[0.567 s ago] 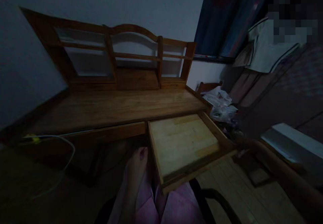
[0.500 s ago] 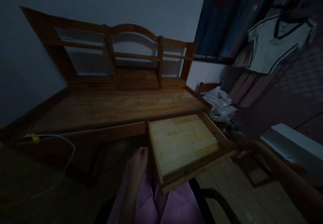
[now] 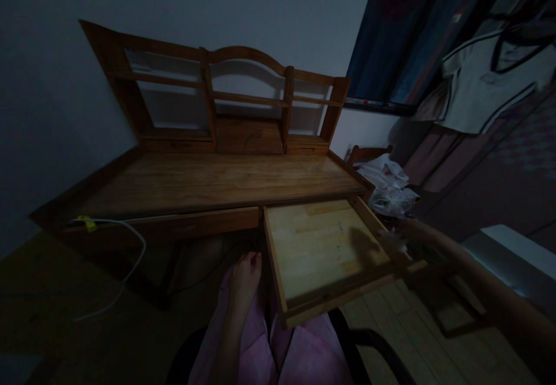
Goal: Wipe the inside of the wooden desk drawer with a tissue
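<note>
The drawer [image 3: 308, 257] stands pulled out of the desk [image 3: 243, 176], its pale bottom partly shadowed. At its right side is the right hand [image 3: 416, 231], a blurred whitish thing [image 3: 394, 240] by its fingertips — whether pinched, one cannot tell. The left hand [image 3: 245, 274] curls closed over the lap [image 3: 254, 350]. Beyond, plastic bags [image 3: 386, 176] — contents unclear.

The shelf unit [image 3: 249, 135] stands along the rear edge of the desk [image 3: 243, 179]. The drawer [image 3: 321, 252] projects from the front edge, at right. A cable [image 3: 144, 249] hangs near the left front corner. Plastic bags [image 3: 386, 182] lie beyond the right edge.
</note>
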Tool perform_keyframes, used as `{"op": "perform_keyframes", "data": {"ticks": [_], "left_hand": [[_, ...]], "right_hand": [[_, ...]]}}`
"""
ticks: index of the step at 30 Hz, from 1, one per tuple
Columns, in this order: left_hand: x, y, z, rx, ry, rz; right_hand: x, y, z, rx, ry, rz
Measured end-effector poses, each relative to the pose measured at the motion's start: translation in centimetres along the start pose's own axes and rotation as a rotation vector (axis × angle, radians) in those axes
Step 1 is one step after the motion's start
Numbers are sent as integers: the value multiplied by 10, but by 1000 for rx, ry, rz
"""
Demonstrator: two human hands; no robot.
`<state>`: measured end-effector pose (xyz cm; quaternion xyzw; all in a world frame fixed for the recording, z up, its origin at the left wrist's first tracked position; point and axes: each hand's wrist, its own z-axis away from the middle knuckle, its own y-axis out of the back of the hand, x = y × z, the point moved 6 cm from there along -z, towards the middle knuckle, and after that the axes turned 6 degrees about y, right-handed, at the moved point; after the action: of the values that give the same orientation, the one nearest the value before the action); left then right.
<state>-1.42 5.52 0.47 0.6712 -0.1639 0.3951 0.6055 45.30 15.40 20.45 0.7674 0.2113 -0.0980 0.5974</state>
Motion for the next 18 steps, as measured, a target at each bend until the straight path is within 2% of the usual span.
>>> {"op": "perform_keyframes", "data": {"ticks": [3, 5, 7, 11, 14, 16, 18], "left_hand": [[0, 3, 2, 19, 1, 2], [0, 6, 3, 29, -3, -3], [1, 8, 4, 38, -6, -18], [-3, 16, 5, 61, 29, -65], [-7, 25, 6, 71, 50, -63], [-10, 32, 7, 93, 49, -56], [-16, 39, 8, 124, 65, -69]], "right_hand": [[-13, -30, -13, -142, 36, 48], [-41, -53, -19, -160, 106, 63], [-87, -78, -19, -143, 253, 53], [-200, -136, 0, -95, 674, -59], [-272, -189, 24, -181, 996, 111], [-300, -224, 39, -286, 1138, 258], [-312, -250, 48, -382, 1170, 379]]}}
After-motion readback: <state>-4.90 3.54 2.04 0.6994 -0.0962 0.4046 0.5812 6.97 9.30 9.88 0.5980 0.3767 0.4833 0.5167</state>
